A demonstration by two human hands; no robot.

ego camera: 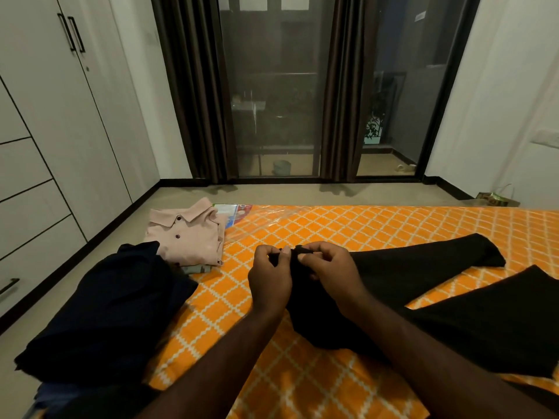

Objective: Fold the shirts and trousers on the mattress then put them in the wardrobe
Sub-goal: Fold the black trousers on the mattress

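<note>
Both hands [269, 279] [331, 273] pinch black trousers [423, 276] (one leg runs off-frame).

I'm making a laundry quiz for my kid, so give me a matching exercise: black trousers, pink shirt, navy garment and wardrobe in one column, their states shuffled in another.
1 black trousers
2 pink shirt
3 navy garment
4 wardrobe

A doors closed
B folded, collar up
C heaped at the left edge of the mattress
D top edge pinched by the left hand and right hand

Pairs: 1-D, 2-B, 3-C, 4-A
</note>
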